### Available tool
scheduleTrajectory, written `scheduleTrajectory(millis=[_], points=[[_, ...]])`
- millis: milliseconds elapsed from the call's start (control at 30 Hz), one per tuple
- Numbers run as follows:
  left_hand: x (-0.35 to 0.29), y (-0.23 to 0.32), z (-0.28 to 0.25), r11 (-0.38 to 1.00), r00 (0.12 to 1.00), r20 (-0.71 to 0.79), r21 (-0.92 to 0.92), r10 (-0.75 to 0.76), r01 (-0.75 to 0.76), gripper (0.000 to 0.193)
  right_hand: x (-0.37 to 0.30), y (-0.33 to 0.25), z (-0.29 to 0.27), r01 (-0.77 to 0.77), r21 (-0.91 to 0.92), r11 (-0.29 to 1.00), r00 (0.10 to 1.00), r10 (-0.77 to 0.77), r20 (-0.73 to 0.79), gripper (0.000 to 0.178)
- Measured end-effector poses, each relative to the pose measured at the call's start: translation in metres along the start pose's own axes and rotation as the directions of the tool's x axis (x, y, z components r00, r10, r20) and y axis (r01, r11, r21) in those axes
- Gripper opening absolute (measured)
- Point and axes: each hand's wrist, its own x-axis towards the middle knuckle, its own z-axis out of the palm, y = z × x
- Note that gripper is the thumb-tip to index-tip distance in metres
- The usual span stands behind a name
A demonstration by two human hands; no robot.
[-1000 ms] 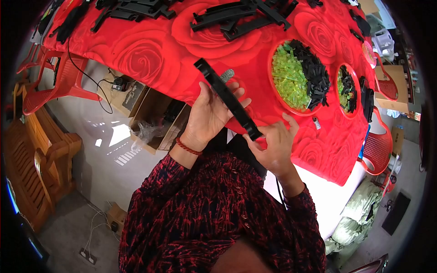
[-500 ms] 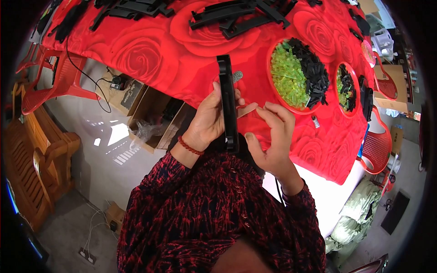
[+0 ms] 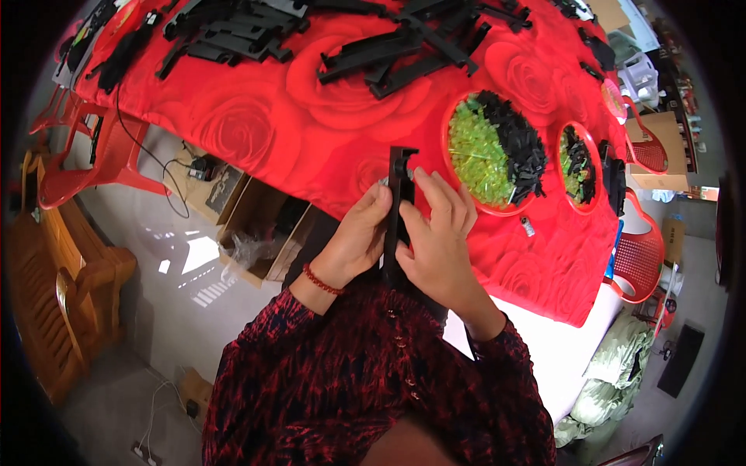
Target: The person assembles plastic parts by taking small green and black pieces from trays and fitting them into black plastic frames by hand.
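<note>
Upright in front of my chest is a long, narrow black plastic piece [image 3: 399, 172] with a hooked upper end. My left hand [image 3: 353, 237], with a red beaded bracelet at the wrist, grips its left side, the thumb pressed near the upper part. From the other side my right hand [image 3: 441, 245] closes on the piece, its fingertips at the upper edge and thumb lower down. A small greyish bit shows by the left thumb tip, too small to name. The piece's lower part runs down against my dark patterned shirt.
A red-rimmed basket [image 3: 445, 144] holds green and black small pieces; a smaller basket [image 3: 597, 159] stands to its right. Many black plastic pieces [image 3: 241, 35] lie across the far side of the red rose-print tablecloth [image 3: 233, 128]. A small silvery item [image 3: 528, 226] lies below the larger basket.
The black plastic piece has turned and sits lower. My right hand, earlier apart on the right with spread fingers, has moved in onto it. The view has shifted slightly.
</note>
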Motion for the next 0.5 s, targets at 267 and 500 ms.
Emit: scheduleTrajectory(millis=[267, 500], points=[[0.005, -0.002, -0.008, 0.993, 0.998, -0.012, 0.103, -0.057, 0.058, 0.03, -0.005, 0.003, -0.003, -0.034, 0.096, 0.995, 0.999, 0.038, -0.034, 0.044], [0.009, -0.004, -0.01, 0.99, 0.999, 0.027, 0.135, -0.044, 0.04, 0.034, -0.007, 0.008, 0.004, -0.056, 0.169, 0.984, 0.996, 0.068, -0.066, 0.041]])
